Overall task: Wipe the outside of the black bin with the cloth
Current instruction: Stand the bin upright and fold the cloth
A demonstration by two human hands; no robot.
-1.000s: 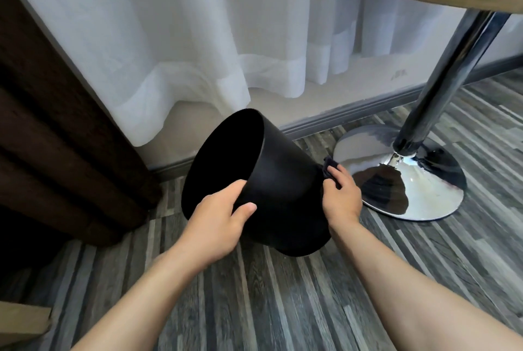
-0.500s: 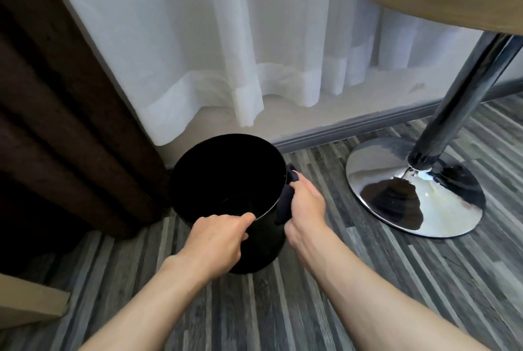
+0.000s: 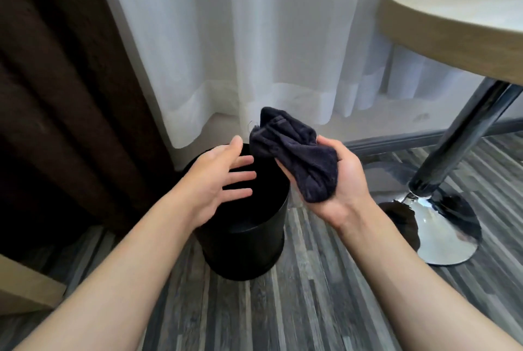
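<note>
The black bin now stands upright on the floor — 1 second ago I had it tilted. My left hand has let go, fingers spread; my right hand clutches the bunched cloth above it — wiping looks paused or done.

I'm in what looks like a hotel room or a bedroom at home: a sheer white curtain hangs beside a heavy brown drape. A round wooden table stands on a chrome pedestal over grey striped wood-look flooring.
</note>
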